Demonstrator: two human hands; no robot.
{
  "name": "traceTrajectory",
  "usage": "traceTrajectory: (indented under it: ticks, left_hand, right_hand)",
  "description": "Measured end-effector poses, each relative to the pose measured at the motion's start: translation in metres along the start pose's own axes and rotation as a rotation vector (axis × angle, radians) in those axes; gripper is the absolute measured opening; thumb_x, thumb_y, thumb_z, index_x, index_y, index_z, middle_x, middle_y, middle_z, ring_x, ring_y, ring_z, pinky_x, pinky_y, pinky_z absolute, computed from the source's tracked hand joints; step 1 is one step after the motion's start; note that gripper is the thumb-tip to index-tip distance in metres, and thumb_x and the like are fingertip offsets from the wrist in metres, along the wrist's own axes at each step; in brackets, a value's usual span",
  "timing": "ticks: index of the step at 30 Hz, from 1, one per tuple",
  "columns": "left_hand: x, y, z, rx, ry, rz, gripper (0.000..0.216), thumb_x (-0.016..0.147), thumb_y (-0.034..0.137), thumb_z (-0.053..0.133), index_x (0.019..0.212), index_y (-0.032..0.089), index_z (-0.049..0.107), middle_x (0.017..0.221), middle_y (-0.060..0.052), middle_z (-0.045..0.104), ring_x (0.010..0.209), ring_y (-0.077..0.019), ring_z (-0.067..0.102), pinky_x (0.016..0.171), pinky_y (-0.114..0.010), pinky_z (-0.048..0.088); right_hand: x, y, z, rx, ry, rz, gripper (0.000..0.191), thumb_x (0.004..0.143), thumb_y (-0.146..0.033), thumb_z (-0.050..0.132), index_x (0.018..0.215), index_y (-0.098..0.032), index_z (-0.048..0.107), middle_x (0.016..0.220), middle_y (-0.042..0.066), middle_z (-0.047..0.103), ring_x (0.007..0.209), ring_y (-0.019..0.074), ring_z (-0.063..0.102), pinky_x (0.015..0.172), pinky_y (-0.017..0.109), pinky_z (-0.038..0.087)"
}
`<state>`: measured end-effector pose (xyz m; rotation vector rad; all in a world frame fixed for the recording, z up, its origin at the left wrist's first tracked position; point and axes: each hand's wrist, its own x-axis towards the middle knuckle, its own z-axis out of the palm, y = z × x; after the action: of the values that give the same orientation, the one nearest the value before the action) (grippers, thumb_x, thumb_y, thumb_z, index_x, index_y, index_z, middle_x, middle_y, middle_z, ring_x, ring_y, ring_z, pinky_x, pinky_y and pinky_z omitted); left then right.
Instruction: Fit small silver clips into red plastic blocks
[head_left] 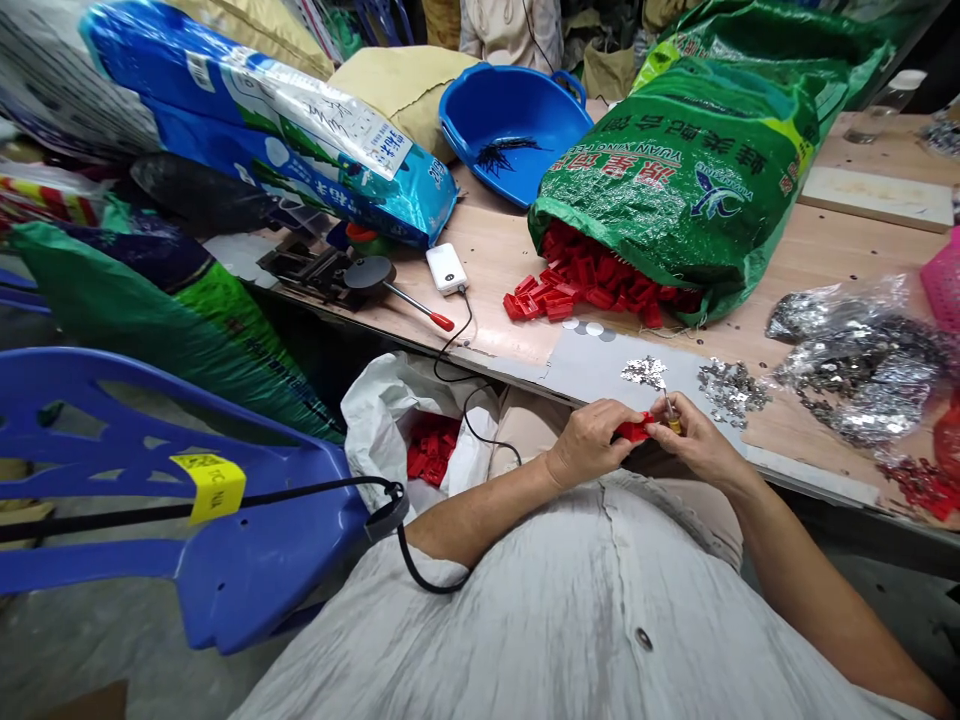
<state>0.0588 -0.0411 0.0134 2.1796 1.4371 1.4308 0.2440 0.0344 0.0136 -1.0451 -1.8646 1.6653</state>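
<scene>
My left hand (pixel 589 440) is closed around a small red plastic piece (pixel 634 430) just in front of the table edge. My right hand (pixel 694 440) meets it from the right, fingers pinched on a small tool with a yellow handle and thin metal tip (pixel 670 412). Just beyond the hands lie small heaps of silver metal bits (pixel 645 371) on the wooden table (pixel 495 260). Further back, a pile of red plastic pieces (pixel 585 285) spills from a green woven sack (pixel 690 170).
A white bag holding red pieces (pixel 431 450) sits below the table by my left arm. A blue chair (pixel 187 500) stands at left. On the table are a blue basin (pixel 510 125), a white power bank (pixel 446 268), a blue sack (pixel 277 130), and clear bags of silver parts (pixel 862 370).
</scene>
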Motion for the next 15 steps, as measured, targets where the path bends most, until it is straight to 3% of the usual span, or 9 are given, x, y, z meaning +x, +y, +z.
traceTrajectory:
  ticks: [8, 15]
  left_hand:
    - [-0.005, 0.003, -0.001, -0.135, -0.016, -0.039, 0.014, 0.084, 0.022, 0.067, 0.096, 0.015, 0.065, 0.086, -0.007, 0.074, 0.079, -0.0164, 0.070, 0.075, -0.029, 0.055]
    - [-0.011, 0.004, -0.006, -0.504, -0.015, -0.321, 0.028, 0.077, 0.034, 0.077, 0.093, 0.013, 0.069, 0.089, -0.010, 0.074, 0.080, -0.0167, 0.071, 0.076, -0.028, 0.056]
  right_hand:
    - [-0.013, 0.002, -0.003, 0.275, -0.118, 0.175, 0.040, 0.080, -0.050, 0.072, 0.100, -0.024, 0.048, 0.076, -0.006, 0.046, 0.056, 0.0077, 0.033, 0.052, 0.025, 0.025]
    - [-0.017, -0.003, 0.002, 0.389, -0.162, 0.200, 0.049, 0.072, -0.052, 0.078, 0.097, -0.024, 0.047, 0.070, -0.007, 0.041, 0.057, 0.0093, 0.034, 0.054, 0.026, 0.026]
